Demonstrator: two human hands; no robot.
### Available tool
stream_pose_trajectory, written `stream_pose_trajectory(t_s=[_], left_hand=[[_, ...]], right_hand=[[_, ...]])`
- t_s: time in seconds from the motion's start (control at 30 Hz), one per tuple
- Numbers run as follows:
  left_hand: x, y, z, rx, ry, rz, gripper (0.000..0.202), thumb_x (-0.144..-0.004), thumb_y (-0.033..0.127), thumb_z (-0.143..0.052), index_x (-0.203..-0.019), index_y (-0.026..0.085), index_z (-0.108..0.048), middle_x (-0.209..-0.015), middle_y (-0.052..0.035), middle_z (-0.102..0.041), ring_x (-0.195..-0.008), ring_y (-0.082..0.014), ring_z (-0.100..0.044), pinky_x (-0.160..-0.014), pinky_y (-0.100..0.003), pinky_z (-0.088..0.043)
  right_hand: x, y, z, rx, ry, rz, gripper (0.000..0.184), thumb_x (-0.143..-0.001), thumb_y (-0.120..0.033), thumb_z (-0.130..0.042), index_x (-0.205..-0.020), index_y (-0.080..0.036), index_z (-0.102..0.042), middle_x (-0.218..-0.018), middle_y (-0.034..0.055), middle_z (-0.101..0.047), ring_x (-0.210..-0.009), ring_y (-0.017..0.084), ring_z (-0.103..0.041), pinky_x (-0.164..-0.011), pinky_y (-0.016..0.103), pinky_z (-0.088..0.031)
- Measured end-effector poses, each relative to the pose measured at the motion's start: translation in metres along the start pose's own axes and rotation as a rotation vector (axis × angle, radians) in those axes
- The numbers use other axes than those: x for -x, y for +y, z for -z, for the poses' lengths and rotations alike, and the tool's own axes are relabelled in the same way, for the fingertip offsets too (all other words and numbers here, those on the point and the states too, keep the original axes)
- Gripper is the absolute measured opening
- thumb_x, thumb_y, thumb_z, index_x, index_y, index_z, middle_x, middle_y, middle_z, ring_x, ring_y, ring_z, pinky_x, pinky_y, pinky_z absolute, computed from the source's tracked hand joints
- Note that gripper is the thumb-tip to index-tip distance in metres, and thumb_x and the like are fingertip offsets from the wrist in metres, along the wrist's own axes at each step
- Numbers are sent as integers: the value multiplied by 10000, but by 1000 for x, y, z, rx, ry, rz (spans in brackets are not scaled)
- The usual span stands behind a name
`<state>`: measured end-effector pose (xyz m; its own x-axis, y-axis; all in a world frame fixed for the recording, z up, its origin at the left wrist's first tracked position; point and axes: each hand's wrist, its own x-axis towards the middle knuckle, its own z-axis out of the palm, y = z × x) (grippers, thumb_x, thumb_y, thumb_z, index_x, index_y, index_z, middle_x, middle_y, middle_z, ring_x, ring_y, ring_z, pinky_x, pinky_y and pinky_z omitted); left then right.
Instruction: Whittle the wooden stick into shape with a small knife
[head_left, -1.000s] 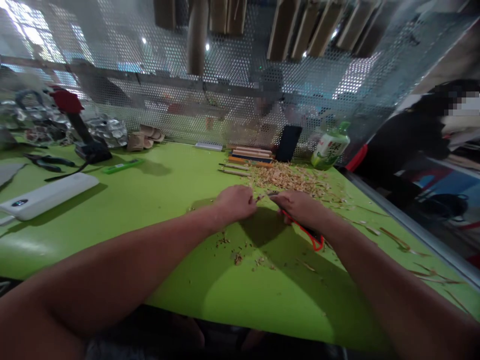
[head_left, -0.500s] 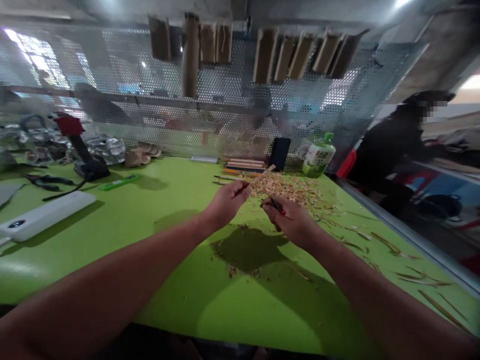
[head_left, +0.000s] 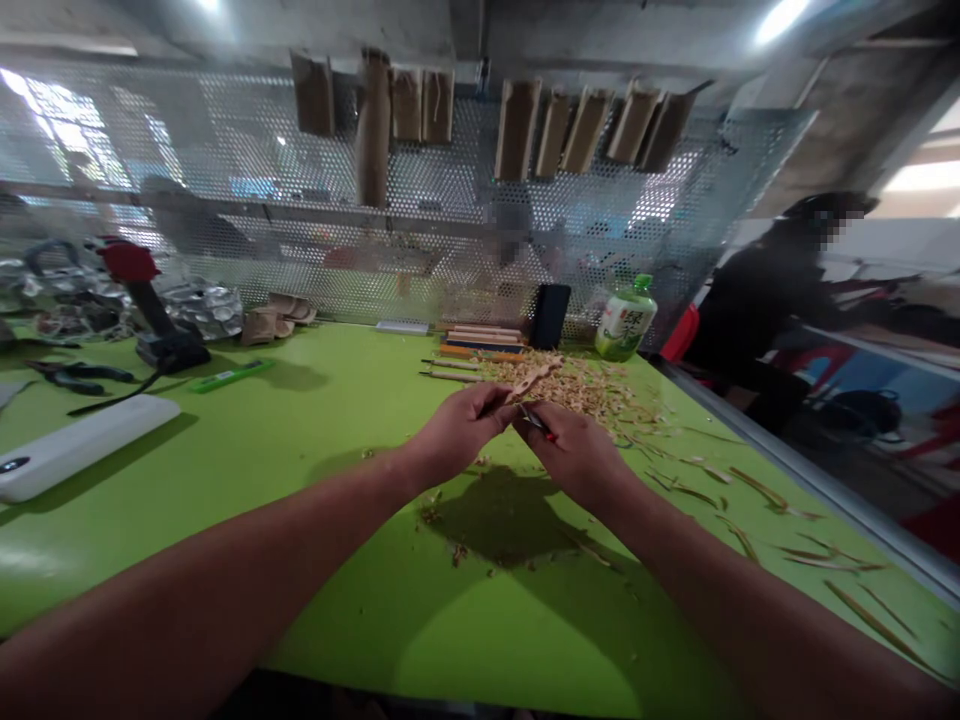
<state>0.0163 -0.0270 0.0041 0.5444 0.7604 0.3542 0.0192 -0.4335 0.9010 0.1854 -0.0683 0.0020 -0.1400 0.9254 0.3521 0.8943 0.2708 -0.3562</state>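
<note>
Pale wooden stick (head_left: 531, 381) gripped in the left hand (head_left: 461, 432), above wood shavings (head_left: 570, 388).
Its near end is hidden by the fingers; a small red-handled knife (head_left: 537, 422), clenched in the right hand (head_left: 574, 453), is largely covered, its blade hard to make out, over the green table (head_left: 315, 430).

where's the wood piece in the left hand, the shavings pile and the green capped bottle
carved wood piece (head_left: 532, 380), head view, point on its exposed end
wood shavings pile (head_left: 585, 392), head view, point on the middle of the heap
green-capped bottle (head_left: 624, 325), head view, point on its label
</note>
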Motion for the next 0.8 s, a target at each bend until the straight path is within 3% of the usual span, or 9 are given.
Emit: stream_pose_trajectory(t_s=[0.37, 0.8], left_hand=[[0, -8, -1, -45, -12, -91, 185, -886, 316, -526, -868, 142, -586, -798, -5, -530, -778, -128, -478, -713, -239, -396], [-2, -13, 0, -52, -26, -140, 216, -890, 337, -513, -908, 146, -614, -828, -18, -551, -804, -138, -485, -740, -247, -394]], right_hand=[[0, 4, -5, -4, 39, 65, 254, -912, -332, -430, -952, -199, -644, -813, 54, -693, -673, 177, -596, -578, 255, -337], [0, 9, -8, 1, 63, 100, 289, -893, -279, -445, -1062, -198, -665, -868, 62, -716, -716, 187, -626, -600, 258, -370]])
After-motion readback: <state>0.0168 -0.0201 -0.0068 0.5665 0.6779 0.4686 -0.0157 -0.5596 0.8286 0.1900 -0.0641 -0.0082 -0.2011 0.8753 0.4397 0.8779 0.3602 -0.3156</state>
